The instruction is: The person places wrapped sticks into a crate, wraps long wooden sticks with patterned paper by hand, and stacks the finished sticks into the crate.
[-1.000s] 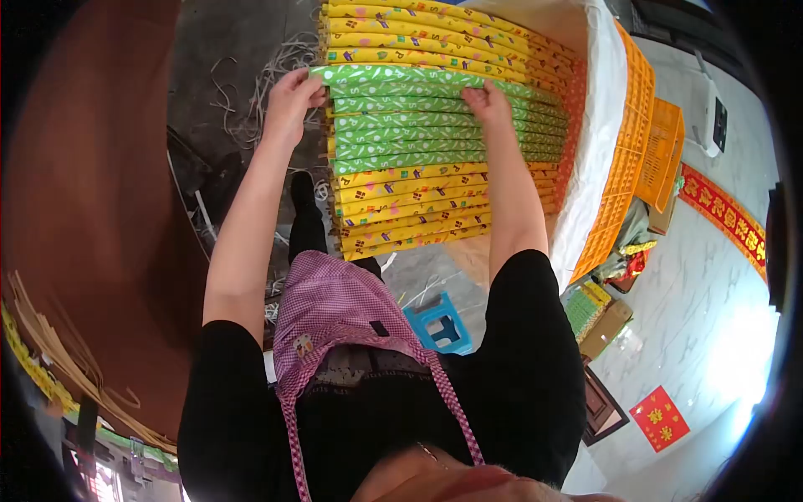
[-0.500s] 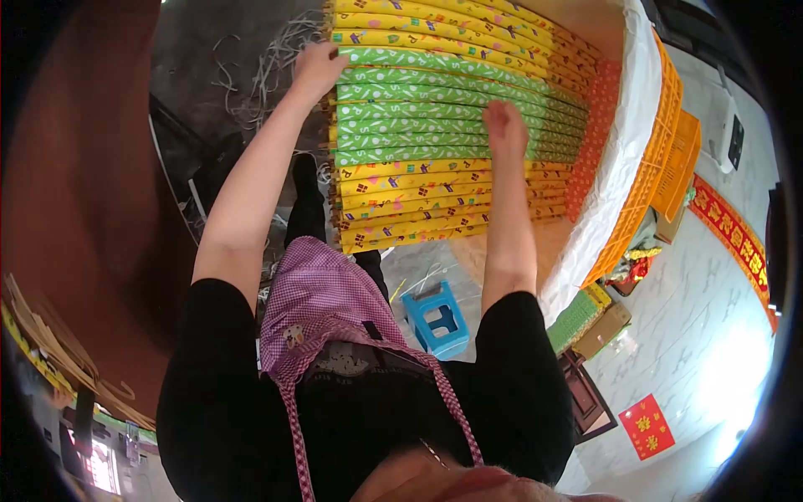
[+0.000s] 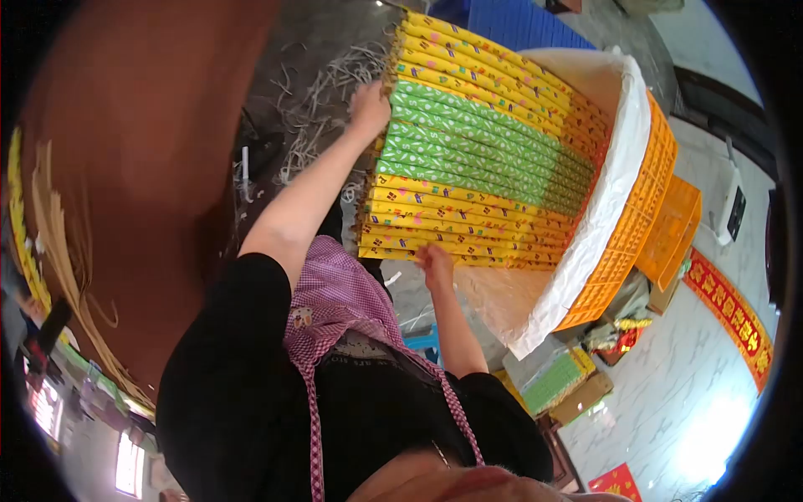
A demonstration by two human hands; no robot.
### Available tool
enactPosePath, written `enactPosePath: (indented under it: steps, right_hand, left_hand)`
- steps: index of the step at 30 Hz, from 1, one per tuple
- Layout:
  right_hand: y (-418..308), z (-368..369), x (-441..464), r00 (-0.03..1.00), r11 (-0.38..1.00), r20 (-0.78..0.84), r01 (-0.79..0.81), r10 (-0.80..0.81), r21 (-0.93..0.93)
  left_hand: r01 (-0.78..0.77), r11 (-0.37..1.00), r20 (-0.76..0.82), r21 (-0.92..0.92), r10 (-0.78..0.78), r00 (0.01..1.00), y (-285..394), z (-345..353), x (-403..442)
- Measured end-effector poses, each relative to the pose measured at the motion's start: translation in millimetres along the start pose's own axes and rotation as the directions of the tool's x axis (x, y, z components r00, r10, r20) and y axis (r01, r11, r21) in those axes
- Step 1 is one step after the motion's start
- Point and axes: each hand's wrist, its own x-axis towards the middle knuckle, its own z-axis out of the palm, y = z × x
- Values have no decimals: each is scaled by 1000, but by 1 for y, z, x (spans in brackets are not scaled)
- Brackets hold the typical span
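Long patterned rolls lie side by side, with green rolls between two groups of yellow rolls. My left hand is at the left ends of the green rolls, its fingers curled in against them; what they hold is hidden. At the near edge of the lower yellow rolls, my right hand has its thumb and fingers closed on the outermost roll. The right ends of the rolls rest inside an orange crate lined with white sheeting.
A large brown surface fills the left side. Pale strips are scattered on the dark floor. A blue stool is partly visible below the rolls. Boxes stand past the crate, and blue slats are behind it.
The view has shifted, showing the stack more tilted and farther right. My right hand has left the middle of the green rolls for the near yellow edge. My left hand stays at the left ends.
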Motion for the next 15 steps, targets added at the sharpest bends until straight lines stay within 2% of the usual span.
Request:
enactPosePath:
  steps: [1, 3, 4, 5, 6, 7, 8, 9, 10, 11, 12, 13, 15]
  right_hand:
    - [2, -5, -12, 999, 992, 48, -18, 24, -122]
    - [16, -24, -25, 990, 951, 134, 5, 38, -308]
    - [29, -37, -22, 983, 928, 183, 44, 26, -371]
    - [30, -44, -26, 981, 901, 175, -3, 88, -433]
    - [31, -52, -29, 974, 875, 213, 37, 76, -482]
    - [30, -58, -35, 978, 890, 201, 36, 62, -454]
    - [24, -67, -42, 938, 692, 347, 253, -4, -676]
    - [17, -68, -40, 862, 407, 506, 475, -34, -780]
    - [15, -71, -39, 805, 345, 593, 554, 7, -757]
    - [13, -75, -36, 788, 403, 615, 554, 30, -729]
    - [13, -79, -33, 776, 455, 629, 540, 59, -709]
    - [12, -83, -29, 769, 499, 631, 512, 96, -699]
    - [11, -90, -20, 777, 576, 604, 415, 179, -704]
  left_hand:
    - [-15, 997, -59, -81, 10, 998, 3, -12, -16]
    - [61, 998, 80, -23, -59, 995, -12, -25, -51]
    - [69, 990, 71, -120, -61, 996, -14, -39, -77]
    - [129, 990, 98, -59, -123, 988, -24, -44, -104]
    - [89, 996, 157, -28, -83, 984, -39, -52, -129]
    - [54, 998, 198, 30, -59, 979, -68, -47, -155]
    - [70, 997, 237, 14, -71, 969, -72, -66, -186]
    - [279, 958, 372, 68, -284, 884, -68, -91, -211]
    - [194, 980, 219, 37, -197, 956, -67, -113, -249]
    - [248, 965, 208, 85, -260, 943, -57, -144, -284]
    - [324, 943, 120, 75, -331, 936, -66, -158, -320]
    - [401, 915, 40, 50, -403, 914, -78, -165, -361]
    - [601, 797, -119, 59, -592, 797, -109, -175, -454]
